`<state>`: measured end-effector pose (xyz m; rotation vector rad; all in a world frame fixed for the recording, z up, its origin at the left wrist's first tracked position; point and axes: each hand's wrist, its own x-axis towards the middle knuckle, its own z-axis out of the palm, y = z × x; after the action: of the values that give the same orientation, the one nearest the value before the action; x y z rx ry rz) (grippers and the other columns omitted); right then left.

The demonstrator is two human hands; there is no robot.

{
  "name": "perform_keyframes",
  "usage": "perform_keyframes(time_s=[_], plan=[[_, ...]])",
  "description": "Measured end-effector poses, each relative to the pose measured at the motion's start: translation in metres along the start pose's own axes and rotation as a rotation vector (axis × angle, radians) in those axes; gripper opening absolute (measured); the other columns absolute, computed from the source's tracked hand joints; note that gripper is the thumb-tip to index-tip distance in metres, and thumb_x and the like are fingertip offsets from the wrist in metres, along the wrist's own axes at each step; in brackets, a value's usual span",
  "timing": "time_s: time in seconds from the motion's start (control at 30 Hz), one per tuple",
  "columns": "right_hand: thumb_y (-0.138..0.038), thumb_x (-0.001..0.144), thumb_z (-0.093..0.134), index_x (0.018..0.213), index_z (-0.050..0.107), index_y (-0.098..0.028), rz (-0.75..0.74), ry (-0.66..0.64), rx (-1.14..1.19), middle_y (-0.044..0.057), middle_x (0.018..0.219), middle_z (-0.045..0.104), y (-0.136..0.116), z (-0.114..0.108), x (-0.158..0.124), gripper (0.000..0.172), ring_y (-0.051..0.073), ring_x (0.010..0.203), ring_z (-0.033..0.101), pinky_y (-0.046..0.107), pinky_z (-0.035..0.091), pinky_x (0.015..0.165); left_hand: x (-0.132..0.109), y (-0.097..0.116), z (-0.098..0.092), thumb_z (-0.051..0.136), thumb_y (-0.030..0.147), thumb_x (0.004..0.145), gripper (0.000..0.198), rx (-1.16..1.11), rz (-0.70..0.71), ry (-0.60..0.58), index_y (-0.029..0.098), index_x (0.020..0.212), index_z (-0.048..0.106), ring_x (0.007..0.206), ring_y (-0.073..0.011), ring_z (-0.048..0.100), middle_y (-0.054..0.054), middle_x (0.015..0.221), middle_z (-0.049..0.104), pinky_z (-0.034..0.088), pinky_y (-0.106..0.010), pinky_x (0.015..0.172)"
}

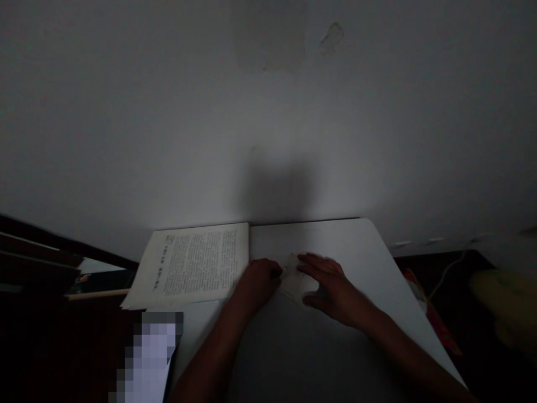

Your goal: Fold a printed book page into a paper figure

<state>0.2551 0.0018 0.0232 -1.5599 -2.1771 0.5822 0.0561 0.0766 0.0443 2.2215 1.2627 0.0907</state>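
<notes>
A small white piece of paper [293, 278] lies on the white table [335, 240] in dim light. My left hand [257, 282] rests at the paper's left edge with its fingers curled, pressing on it. My right hand [329, 285] lies over the paper's right side, fingers stretched out flat and thumb below. An open book [193, 263] with printed text sits on the table just left of my left hand.
A plain grey-white wall [268, 112] rises behind the table. Dark wooden furniture [37, 263] stands at the left. A blurred white patch [151, 358] sits at the lower left. To the right of the table are a cable [444, 274] and a yellowish object [507, 302].
</notes>
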Motion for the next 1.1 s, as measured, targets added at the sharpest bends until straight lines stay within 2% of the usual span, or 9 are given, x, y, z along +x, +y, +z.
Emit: perform_keyframes(time_s=[0.3, 0.77, 0.93, 1.03, 1.1], plan=[[-0.026, 0.068, 0.070, 0.119, 0.054, -0.028, 0.003, -0.001, 0.001, 0.006, 0.141, 0.039, 0.001, 0.001, 0.000, 0.054, 0.026, 0.130, 0.033, 0.048, 0.026, 0.104, 0.020, -0.002, 0.009, 0.053, 0.015, 0.076, 0.018, -0.044, 0.029, 0.102, 0.016, 0.087, 0.066, 0.086, -0.0176, 0.060, -0.006, 0.090, 0.066, 0.044, -0.029, 0.082], [-0.027, 0.066, 0.071, 0.114, 0.059, -0.028, 0.006, 0.007, -0.009, 0.006, 0.140, 0.041, 0.000, -0.001, 0.002, 0.049, 0.027, 0.128, 0.036, 0.048, 0.027, 0.102, 0.051, 0.016, 0.018, 0.044, 0.019, 0.085, 0.018, 0.026, 0.032, 0.213, 0.019, 0.090, 0.061, 0.085, -0.0154, 0.057, -0.004, 0.093, 0.060, 0.043, -0.027, 0.079], [-0.031, 0.062, 0.074, 0.121, 0.053, -0.028, 0.041, 0.055, -0.039, 0.006, 0.135, 0.046, 0.002, 0.001, 0.001, 0.063, 0.027, 0.126, 0.038, 0.047, 0.029, 0.101, 0.037, 0.018, 0.023, 0.045, 0.020, 0.086, 0.014, -0.078, 0.064, 0.346, 0.019, 0.092, 0.057, 0.083, -0.0140, 0.056, -0.003, 0.094, 0.058, 0.044, -0.026, 0.078], [-0.038, 0.059, 0.075, 0.122, 0.051, -0.026, 0.128, 0.116, -0.097, 0.008, 0.129, 0.051, 0.001, 0.003, 0.001, 0.069, 0.030, 0.119, 0.043, 0.048, 0.033, 0.097, 0.016, 0.021, 0.034, 0.048, 0.020, 0.084, 0.016, -0.066, 0.082, 0.421, 0.018, 0.097, 0.055, 0.095, -0.0178, 0.053, -0.006, 0.100, 0.056, 0.043, -0.031, 0.087], [-0.041, 0.058, 0.075, 0.120, 0.052, -0.024, 0.197, 0.153, -0.146, 0.009, 0.122, 0.055, -0.001, 0.004, 0.000, 0.069, 0.031, 0.112, 0.047, 0.047, 0.036, 0.093, 0.003, 0.025, 0.045, 0.053, 0.020, 0.080, 0.027, -0.024, 0.103, 0.450, 0.016, 0.107, 0.052, 0.104, -0.0219, 0.050, -0.009, 0.108, 0.054, 0.041, -0.037, 0.092]])
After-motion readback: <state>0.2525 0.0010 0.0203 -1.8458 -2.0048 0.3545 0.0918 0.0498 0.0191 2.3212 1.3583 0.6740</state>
